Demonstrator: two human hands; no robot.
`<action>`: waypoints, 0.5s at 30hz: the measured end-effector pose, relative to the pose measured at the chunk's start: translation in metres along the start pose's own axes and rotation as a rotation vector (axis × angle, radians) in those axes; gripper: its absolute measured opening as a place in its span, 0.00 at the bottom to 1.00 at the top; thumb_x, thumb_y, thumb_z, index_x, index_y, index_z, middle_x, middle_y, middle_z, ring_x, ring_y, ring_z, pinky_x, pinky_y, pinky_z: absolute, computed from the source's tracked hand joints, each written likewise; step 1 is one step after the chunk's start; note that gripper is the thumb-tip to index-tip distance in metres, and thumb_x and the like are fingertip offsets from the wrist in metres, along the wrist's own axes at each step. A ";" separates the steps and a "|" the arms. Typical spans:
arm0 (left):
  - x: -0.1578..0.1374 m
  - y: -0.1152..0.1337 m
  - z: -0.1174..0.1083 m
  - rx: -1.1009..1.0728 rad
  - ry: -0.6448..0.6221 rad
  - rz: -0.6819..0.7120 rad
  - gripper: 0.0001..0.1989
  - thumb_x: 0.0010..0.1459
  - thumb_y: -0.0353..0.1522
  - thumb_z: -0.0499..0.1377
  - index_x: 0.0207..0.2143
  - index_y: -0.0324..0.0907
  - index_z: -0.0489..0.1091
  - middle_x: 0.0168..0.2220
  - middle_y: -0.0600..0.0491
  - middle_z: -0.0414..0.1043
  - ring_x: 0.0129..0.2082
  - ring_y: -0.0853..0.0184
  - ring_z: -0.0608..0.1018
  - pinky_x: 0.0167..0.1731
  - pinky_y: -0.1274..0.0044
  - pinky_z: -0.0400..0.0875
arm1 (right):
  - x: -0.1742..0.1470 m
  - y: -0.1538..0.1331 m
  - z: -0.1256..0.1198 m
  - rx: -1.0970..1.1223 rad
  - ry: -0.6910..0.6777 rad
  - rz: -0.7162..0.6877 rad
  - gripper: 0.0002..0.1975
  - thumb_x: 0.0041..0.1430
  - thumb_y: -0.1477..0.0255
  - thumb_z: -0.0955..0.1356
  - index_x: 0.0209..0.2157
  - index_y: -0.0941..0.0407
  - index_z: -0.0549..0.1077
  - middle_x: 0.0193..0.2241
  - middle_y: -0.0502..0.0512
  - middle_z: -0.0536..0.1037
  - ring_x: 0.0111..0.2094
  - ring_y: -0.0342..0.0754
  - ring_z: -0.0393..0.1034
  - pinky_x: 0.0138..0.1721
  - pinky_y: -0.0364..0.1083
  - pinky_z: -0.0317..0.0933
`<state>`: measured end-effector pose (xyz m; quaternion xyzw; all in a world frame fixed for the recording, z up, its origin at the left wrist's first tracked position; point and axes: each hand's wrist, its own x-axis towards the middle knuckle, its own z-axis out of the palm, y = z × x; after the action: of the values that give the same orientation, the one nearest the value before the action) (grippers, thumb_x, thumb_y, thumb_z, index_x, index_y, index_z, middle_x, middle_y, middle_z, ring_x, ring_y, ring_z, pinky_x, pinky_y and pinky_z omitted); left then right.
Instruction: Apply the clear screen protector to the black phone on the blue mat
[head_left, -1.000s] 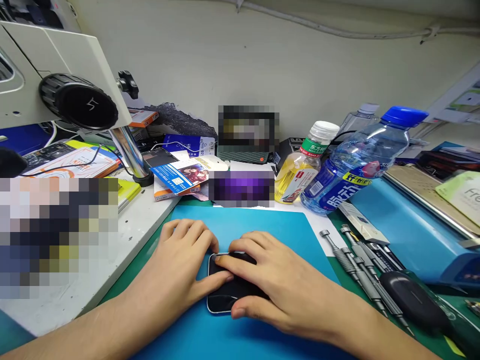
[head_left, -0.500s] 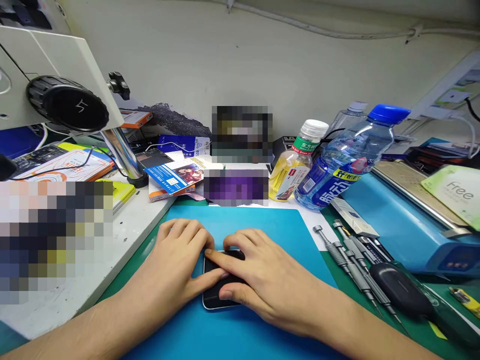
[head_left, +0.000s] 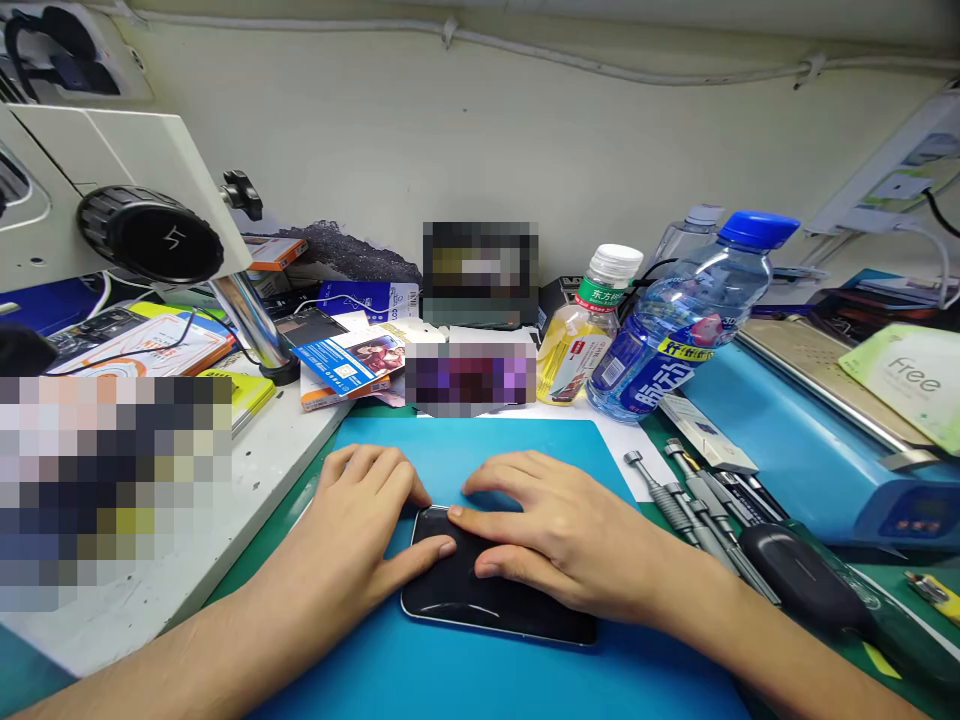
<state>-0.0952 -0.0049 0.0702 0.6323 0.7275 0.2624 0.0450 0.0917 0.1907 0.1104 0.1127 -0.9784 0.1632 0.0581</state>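
Note:
A black smartphone (head_left: 495,600) with a thin silver rim lies flat, glossy face up, on the blue mat (head_left: 450,680). My left hand (head_left: 367,510) is at its upper left corner, thumb on the glass and bent index finger at the edge, closed about that corner. My right hand (head_left: 562,535) lies over the phone's right part and hides some of it. Its index fingertip touches the top edge close to my left fingers, the thumb rests on the glass, and the fingers are apart.
On the left stands a microscope (head_left: 150,235) on a white base. Behind the mat are a tea bottle (head_left: 574,345) and a large water bottle (head_left: 667,340). Several screwdrivers (head_left: 690,500), a black case (head_left: 802,575) and a blue machine (head_left: 840,470) lie to the right.
My right hand has shifted right along the phone and its fingers have spread, uncovering more of the glass. My left hand stays at the corner. The view has tilted slightly.

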 end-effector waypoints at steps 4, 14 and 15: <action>0.000 -0.003 0.001 -0.037 -0.046 -0.027 0.18 0.69 0.49 0.65 0.40 0.47 0.66 0.42 0.54 0.71 0.47 0.52 0.69 0.49 0.62 0.58 | -0.005 0.008 -0.006 0.009 0.040 -0.043 0.23 0.80 0.57 0.61 0.56 0.55 0.81 0.51 0.60 0.79 0.51 0.54 0.71 0.52 0.53 0.62; 0.000 -0.001 -0.001 -0.036 -0.083 -0.062 0.19 0.70 0.51 0.61 0.39 0.47 0.66 0.42 0.53 0.69 0.47 0.53 0.68 0.49 0.63 0.59 | -0.019 0.025 -0.025 0.094 0.063 -0.018 0.22 0.80 0.66 0.61 0.41 0.57 0.86 0.47 0.58 0.82 0.51 0.52 0.72 0.51 0.51 0.62; 0.000 -0.001 -0.001 -0.039 -0.085 -0.063 0.19 0.70 0.51 0.61 0.39 0.47 0.66 0.41 0.53 0.69 0.47 0.53 0.68 0.49 0.63 0.59 | -0.020 0.026 -0.026 0.100 0.053 -0.009 0.22 0.80 0.66 0.62 0.40 0.57 0.86 0.46 0.58 0.82 0.50 0.52 0.72 0.50 0.51 0.62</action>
<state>-0.0964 -0.0049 0.0711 0.6188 0.7392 0.2478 0.0966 0.1067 0.2269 0.1242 0.1155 -0.9666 0.2148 0.0789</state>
